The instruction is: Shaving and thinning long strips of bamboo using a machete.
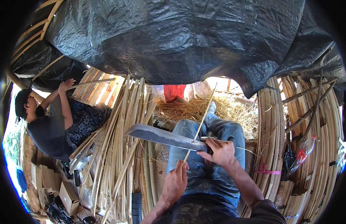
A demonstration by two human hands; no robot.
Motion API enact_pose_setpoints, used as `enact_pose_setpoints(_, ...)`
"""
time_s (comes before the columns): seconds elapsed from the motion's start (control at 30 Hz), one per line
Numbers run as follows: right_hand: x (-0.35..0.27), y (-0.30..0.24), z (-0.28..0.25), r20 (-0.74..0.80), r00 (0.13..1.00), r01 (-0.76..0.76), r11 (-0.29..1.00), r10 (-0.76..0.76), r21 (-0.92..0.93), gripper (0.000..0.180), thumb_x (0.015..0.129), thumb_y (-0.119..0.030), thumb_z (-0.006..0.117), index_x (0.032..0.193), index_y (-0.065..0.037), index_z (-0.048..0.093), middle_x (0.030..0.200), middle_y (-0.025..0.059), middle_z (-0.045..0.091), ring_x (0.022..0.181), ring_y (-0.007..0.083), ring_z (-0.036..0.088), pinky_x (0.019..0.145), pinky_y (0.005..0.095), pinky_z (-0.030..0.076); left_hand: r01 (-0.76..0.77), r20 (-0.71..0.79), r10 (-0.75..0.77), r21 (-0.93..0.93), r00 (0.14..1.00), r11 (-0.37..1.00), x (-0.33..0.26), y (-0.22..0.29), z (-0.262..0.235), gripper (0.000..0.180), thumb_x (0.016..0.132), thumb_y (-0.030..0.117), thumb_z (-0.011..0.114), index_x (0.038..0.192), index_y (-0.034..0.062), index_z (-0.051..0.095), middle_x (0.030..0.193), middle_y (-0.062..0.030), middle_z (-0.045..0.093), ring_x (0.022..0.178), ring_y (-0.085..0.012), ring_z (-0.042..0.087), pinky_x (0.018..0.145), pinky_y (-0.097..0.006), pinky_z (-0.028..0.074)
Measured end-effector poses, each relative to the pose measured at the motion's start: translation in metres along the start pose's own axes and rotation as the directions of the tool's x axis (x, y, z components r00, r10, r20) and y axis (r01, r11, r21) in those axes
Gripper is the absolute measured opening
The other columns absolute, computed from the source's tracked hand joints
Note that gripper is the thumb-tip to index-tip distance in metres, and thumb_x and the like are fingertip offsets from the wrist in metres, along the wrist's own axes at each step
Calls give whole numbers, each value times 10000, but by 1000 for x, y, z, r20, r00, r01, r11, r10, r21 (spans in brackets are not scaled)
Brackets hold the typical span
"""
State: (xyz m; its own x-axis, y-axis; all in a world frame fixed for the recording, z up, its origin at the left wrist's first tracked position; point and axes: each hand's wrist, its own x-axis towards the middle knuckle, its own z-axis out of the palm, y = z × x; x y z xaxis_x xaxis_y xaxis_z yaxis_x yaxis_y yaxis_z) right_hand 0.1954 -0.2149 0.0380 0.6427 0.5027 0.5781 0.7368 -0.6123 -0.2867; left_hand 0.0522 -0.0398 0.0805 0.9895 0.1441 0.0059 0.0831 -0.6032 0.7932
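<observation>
My right hand [221, 151] is closed round the handle of a broad machete [161, 137], whose blade reaches out to the left above my thighs. Under or against the blade, near the handle, runs a thin bamboo strip [205, 115], slanting from my lap up and away past my knees. The strip's near end is gripped by my left hand [176, 179], just below the blade. Blade and strip cross at the blade's handle end; how deep the edge bites cannot be made out.
Long split bamboo strips [119, 123] lie piled to my left. A bundle tied with pink string [270, 172] stands right, near a plastic bottle [303, 153]. Shavings [188, 110] cover the ground ahead. A co-worker [49, 123] sits at left, holding a strip. Black tarp [188, 41] hangs overhead.
</observation>
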Motion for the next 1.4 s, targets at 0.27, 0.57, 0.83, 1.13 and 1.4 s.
enact_pose_setpoints(0.27, 18, 66, -16, 0, 856, -516, 855, 517, -53, 441, 966, -490, 615, 861, -66, 673, 520, 118, 600, 457, 276, 636, 439, 396, 501, 195, 148, -187, -42, 971, 980, -40, 5, -19, 112, 1058, 116, 438, 1005, 31, 487, 759, -215, 608, 698, -446, 626, 606, -508, 461)
enact_pose_setpoints(0.57, -14, 36, -8, 240, 675, -695, 493, 697, 523, 480, 1064, -358, 451, 757, -12, 579, 518, 93, 520, 435, 185, 527, 467, 365, 401, 275, 162, -252, -140, 954, 951, -30, 5, -19, 207, 1070, 154, 450, 946, 18, 544, 576, -124, 464, 486, -234, 490, 522, -386, 371)
enact_pose_setpoints(0.83, -26, -10, -20, 169, 857, -513, 783, 486, 351, 389, 972, -405, 617, 821, -47, 614, 619, 98, 630, 568, 299, 677, 478, 389, 463, 141, 100, -134, -71, 986, 987, -3, 20, -8, 171, 1065, 126, 450, 975, 20, 549, 588, -140, 492, 477, -289, 512, 510, -420, 369)
enact_pose_setpoints(1.13, -10, 16, -21, 81, 979, -178, 977, 189, -119, 556, 890, -631, 641, 908, -77, 682, 627, 63, 671, 535, 218, 687, 453, 340, 518, 38, -11, -37, 310, 999, 950, -24, -11, -6, 112, 1050, 165, 469, 1088, 71, 517, 766, -186, 677, 637, -397, 666, 517, -505, 498)
enact_pose_setpoints(1.4, -20, 27, -23, 67, 990, -118, 983, 128, -138, 566, 887, -626, 650, 977, -71, 718, 621, 74, 689, 504, 234, 679, 415, 360, 510, 28, 60, -57, 399, 997, 916, -20, -19, -9, 152, 1061, 203, 457, 1080, 62, 510, 726, -194, 668, 592, -405, 650, 492, -507, 495)
